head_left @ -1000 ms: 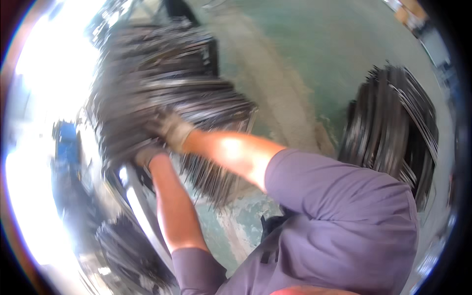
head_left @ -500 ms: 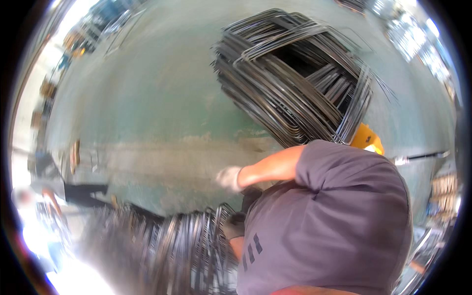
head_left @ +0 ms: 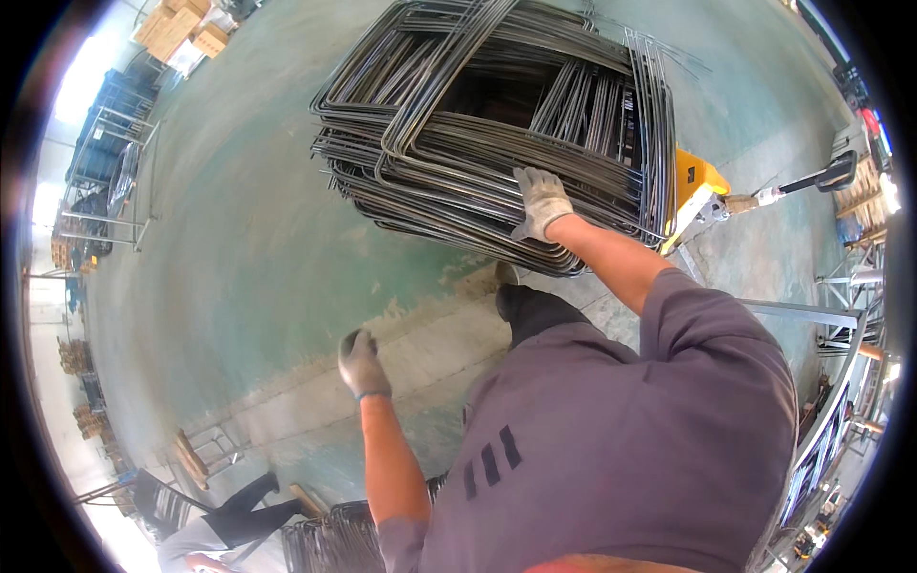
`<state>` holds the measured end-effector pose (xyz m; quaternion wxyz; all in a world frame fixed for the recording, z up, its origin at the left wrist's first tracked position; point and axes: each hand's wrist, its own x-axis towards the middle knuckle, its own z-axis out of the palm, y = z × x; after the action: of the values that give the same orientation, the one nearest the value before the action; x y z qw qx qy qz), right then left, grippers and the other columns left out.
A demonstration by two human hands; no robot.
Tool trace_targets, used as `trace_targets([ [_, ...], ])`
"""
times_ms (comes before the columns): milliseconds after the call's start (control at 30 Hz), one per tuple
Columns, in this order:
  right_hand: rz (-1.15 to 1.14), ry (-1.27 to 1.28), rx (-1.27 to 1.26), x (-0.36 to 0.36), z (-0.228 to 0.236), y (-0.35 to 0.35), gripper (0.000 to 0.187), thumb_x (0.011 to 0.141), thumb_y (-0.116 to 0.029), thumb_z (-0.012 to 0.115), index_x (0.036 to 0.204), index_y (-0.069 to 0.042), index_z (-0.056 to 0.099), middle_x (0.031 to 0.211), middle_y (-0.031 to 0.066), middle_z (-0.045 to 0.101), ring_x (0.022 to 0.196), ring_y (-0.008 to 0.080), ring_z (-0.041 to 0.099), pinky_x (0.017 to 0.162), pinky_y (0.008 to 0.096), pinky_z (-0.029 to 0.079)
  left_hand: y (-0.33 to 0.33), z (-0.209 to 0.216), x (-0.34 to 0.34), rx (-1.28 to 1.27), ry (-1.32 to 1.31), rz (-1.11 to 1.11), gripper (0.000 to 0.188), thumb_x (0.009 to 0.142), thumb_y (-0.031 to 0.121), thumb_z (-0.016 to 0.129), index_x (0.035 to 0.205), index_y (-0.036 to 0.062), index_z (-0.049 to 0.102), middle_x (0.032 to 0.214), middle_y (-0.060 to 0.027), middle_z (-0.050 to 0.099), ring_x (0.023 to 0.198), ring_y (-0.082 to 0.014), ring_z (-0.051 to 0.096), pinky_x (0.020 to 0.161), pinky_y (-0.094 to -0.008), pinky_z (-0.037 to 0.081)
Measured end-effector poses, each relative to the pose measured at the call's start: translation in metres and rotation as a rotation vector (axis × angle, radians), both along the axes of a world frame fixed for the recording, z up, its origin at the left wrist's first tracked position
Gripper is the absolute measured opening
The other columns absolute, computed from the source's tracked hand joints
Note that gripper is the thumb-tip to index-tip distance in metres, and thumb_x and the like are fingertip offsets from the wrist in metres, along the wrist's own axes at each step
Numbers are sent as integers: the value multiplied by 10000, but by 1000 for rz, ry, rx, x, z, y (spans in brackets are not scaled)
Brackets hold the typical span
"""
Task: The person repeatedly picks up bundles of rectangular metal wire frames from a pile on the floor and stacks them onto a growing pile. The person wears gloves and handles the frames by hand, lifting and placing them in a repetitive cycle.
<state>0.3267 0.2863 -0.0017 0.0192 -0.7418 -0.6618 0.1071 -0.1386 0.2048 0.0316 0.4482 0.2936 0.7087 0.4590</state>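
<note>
A big stack of bent dark steel wire frames (head_left: pixel 497 124) fills the top middle of the view, resting on a yellow pallet truck (head_left: pixel 695 181). My right hand (head_left: pixel 541 201), in a pale work glove, lies on the near edge of the top frames, fingers curled over the rods. Out over the green floor hangs my left hand (head_left: pixel 361 361), in a grey glove, loosely curled and holding nothing. My grey shirt and dark trouser leg fill the lower right.
Another bundle of dark wire frames (head_left: pixel 334 540) lies at the bottom edge behind me. A second person (head_left: pixel 215 535) crouches at the lower left beside wooden stands (head_left: pixel 196 454). Metal racks (head_left: pixel 115 172) line the left wall; cardboard boxes (head_left: pixel 181 29) sit top left.
I have turned from the bundle I held with both hands toward the big stack. My right hand has reached up onto its edge; my left hand has let go and swings free.
</note>
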Motion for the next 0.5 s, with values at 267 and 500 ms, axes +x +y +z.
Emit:
trace_targets([
  [267,-8,20,-66,-24,-65,32,379,904,-153,718,1249,-3,674,1126,196,785,1016,361,787,853,463,644,206,2,138,236,779,-596,331,991,229,779,1243,14,759,1184,-175,798,1099,-337,745,986,-440,574],
  [500,-88,176,-153,-35,-46,14,282,906,-124,700,1173,-36,715,1107,200,796,1031,389,798,882,490,649,299,-4,213,509,1152,-1288,603,917,352,898,1390,24,720,1327,-209,752,1301,-401,665,1129,-513,520],
])
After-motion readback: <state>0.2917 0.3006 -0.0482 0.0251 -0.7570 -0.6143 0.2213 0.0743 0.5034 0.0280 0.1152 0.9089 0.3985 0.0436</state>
